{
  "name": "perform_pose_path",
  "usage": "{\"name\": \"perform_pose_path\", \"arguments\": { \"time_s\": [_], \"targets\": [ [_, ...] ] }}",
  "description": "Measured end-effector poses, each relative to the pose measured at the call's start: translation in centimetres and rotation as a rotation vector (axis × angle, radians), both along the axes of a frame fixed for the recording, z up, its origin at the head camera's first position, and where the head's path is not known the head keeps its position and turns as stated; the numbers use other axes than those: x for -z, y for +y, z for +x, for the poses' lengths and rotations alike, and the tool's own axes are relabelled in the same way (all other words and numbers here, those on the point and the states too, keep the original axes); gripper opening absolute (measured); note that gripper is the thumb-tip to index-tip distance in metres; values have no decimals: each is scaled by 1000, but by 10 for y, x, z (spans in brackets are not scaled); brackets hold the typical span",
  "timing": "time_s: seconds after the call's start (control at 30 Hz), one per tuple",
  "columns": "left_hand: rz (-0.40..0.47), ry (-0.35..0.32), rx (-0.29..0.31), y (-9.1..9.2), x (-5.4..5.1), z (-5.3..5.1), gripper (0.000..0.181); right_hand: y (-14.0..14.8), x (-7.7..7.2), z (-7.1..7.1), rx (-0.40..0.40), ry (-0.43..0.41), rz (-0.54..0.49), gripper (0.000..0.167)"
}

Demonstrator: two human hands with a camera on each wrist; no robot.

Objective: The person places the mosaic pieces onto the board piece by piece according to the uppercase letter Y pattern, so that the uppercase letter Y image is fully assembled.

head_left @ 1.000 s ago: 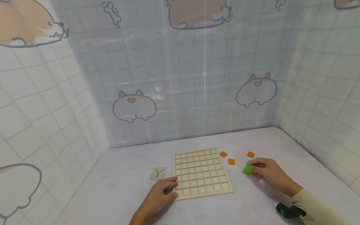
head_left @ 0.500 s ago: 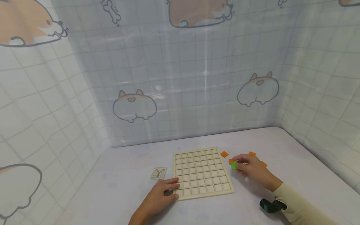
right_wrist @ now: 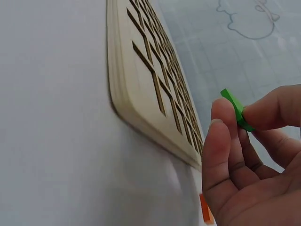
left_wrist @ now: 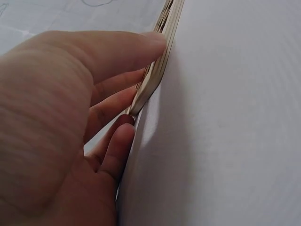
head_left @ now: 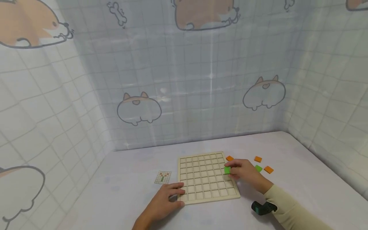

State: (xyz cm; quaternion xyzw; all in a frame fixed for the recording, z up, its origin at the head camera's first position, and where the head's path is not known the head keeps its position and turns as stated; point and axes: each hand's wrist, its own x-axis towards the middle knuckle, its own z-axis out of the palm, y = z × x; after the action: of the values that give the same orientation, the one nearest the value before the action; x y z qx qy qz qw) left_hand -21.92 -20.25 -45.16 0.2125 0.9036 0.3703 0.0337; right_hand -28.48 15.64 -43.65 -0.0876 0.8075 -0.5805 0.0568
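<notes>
A pale wooden grid board (head_left: 211, 199) lies on the table in the head view, its cells bare. My left hand (head_left: 164, 201) rests at the board's near left side, fingertips on its frame and thumb at the corner edge. Between thumb and fingertips, my right hand (head_left: 249, 174) pinches a green square tile (head_left: 227, 170) over the board's right border. In the right wrist view the tile (right_wrist: 238, 112) is tilted and clear of the board (right_wrist: 141, 101). Another green tile (head_left: 258, 168) lies partly hidden behind the right hand.
Orange tiles lie right of the board: one by its far corner (head_left: 229, 158), one farther back (head_left: 257, 159), one to the right (head_left: 268, 169). A small card (head_left: 163, 177) with a coloured grid pattern lies left. Patterned curtains (head_left: 184, 95) enclose the table.
My right hand has moved left from the tile group to the board's right border with a green tile, leaving another green tile behind. The left hand has stayed at the board.
</notes>
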Motion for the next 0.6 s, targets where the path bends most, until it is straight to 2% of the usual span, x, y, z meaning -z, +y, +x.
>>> {"name": "perform_pose_path", "arguments": {
  "time_s": [0.27,0.4,0.6],
  "targets": [
    [-2,14,4,2,3,-3,40,-14,4,-3,-153,14,-37,36],
    [-4,61,13,2,4,-4,39,-21,4,-3,-203,25,-47,33],
    [-3,83,16,4,6,-4,38,-33,1,0,-252,41,-54,33]
  ]
}}
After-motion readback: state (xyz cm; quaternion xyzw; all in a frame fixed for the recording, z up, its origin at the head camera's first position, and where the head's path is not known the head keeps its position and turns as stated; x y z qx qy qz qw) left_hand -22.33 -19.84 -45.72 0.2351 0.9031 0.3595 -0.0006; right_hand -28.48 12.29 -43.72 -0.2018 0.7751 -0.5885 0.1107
